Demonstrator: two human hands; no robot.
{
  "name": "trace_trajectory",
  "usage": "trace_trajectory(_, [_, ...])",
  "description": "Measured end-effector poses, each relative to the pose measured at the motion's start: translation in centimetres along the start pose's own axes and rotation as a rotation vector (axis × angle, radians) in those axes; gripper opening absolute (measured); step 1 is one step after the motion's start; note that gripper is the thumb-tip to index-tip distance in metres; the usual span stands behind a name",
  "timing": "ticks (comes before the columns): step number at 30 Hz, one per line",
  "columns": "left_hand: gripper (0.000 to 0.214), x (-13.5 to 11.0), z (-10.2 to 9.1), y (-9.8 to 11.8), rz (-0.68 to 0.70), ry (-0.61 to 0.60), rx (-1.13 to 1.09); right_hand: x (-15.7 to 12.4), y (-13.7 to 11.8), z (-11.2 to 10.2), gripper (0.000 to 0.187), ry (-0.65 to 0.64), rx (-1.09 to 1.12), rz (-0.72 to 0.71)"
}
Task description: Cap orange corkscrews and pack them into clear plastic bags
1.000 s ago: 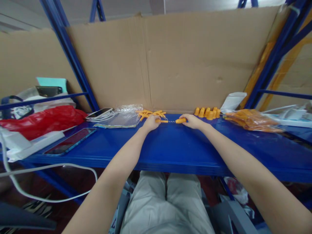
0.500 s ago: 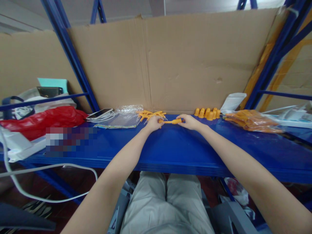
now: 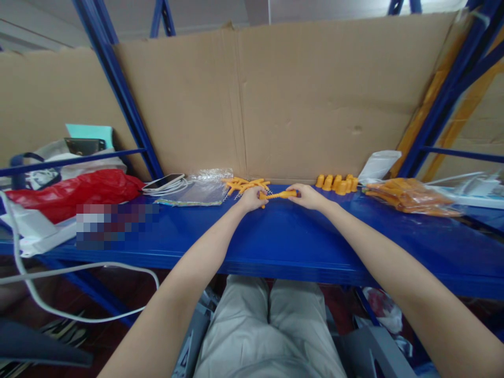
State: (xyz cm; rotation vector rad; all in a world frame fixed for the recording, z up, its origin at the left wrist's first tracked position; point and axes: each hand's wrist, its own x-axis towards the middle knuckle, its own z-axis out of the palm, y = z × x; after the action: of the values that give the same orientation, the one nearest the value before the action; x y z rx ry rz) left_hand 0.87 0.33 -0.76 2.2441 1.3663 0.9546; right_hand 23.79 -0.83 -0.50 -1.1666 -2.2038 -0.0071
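Note:
Stretched between both hands, just above the blue tabletop, is an orange plastic piece with a thin ribbed shaft and a wider right end. My left hand is closed around its left end, where a short orange stub points down below the fingers. My right hand pinches the wider right end between thumb and fingers. Behind my left hand lies a pile of orange rod-shaped pieces with small metal chains. Beyond my right hand several orange cup-shaped pieces stand together. My fingers hide both tips of the held piece.
A cardboard sheet walls off the back of the blue table. To the left are a clear plastic bag, a phone with white cable, and a red bag. A bag of orange pieces lies right.
Both hands still hold the orange piece at nearly the same spot. The right fingers have shifted slightly on its wider end. The whole view has moved a little.

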Motion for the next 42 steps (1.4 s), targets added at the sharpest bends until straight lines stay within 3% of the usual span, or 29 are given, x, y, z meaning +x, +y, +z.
trace_trajectory(11, [0.028, 0.0, 0.2, 0.2, 0.042, 0.056, 0.141, -0.1, 0.6, 0.1, 0.029, -0.015, 0.066, 0.01])
trace_trajectory(18, [0.03, 0.0, 0.2, 0.2, 0.005, 0.094, 0.205, -0.3, 1.2, 0.2, 0.051, -0.088, 0.289, 0.148])
trace_trajectory(26, [0.034, -0.1, 0.2, 0.2, 0.054, 0.107, 0.24, -0.3, 1.4, -0.5, 0.032, -0.086, 0.479, 0.322])
trace_trajectory(34, [0.029, 0.2, 0.4, -0.3, 0.091, 0.109, 0.231, -0.7, -0.2, -1.3, 0.018, -0.15, 0.663, 0.485])
trace_trajectory(42, [0.028, 0.1, 0.5, 0.1, 0.108, 0.12, 0.254, -0.9, -0.2, -1.1, 0.027, -0.174, 0.685, 0.5])
